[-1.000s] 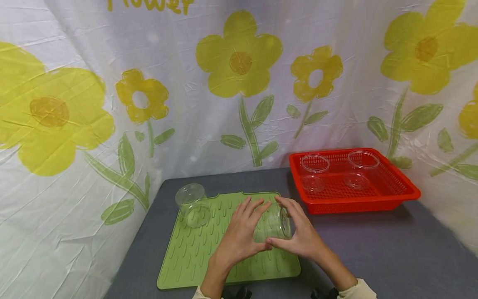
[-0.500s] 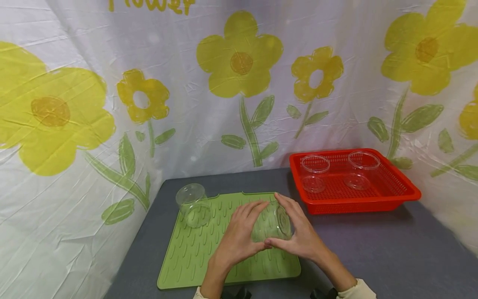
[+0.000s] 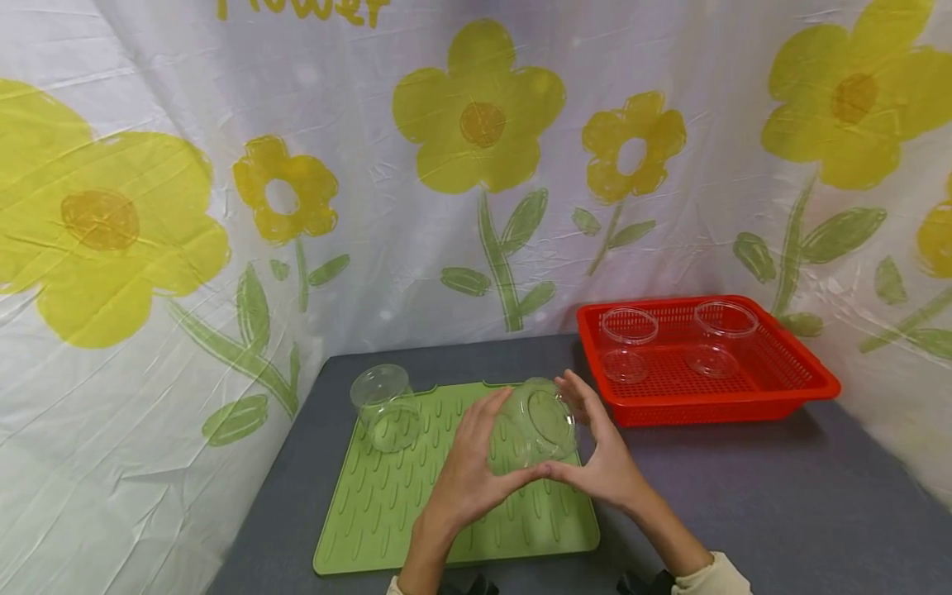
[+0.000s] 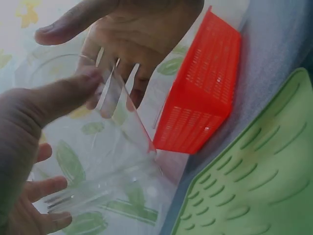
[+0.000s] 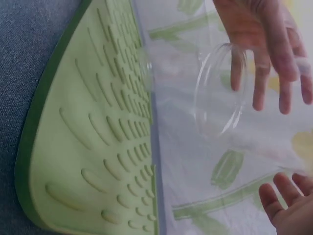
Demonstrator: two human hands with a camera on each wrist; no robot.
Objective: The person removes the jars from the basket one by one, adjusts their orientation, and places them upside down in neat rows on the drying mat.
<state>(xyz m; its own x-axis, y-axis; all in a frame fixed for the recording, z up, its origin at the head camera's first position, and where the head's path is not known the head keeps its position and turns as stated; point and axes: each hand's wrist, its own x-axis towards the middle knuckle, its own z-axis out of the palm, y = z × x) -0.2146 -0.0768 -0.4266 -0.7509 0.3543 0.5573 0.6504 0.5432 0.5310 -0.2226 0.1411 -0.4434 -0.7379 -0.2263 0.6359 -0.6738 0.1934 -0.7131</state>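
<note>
My left hand [image 3: 467, 469] and right hand [image 3: 613, 464] hold a clear cup [image 3: 546, 421] between them, raised over the green drying mat [image 3: 402, 529]. The cup lies tilted, with one round end turned to the head camera. Both thumbs meet along its lower near side, while the fingers reach around its far sides. In the left wrist view, the left thumb [image 4: 68, 95] lies across the see-through wall. The right wrist view shows the cup's round edge [image 5: 200, 93] in front of spread fingers. Another clear cup [image 3: 383, 405] stands at the mat's back left corner.
A red plastic basket [image 3: 699, 405] sits at the back right of the grey table [image 3: 744, 496], holding two clear cups [image 3: 627, 347]. A white cloth [image 3: 357, 273] printed with yellow flowers hangs behind and at the sides.
The held cup has turned so its round end faces the head camera more, and has risen slightly. My right fingers have moved up and my thumbs now meet below the cup. Other things have stayed put.
</note>
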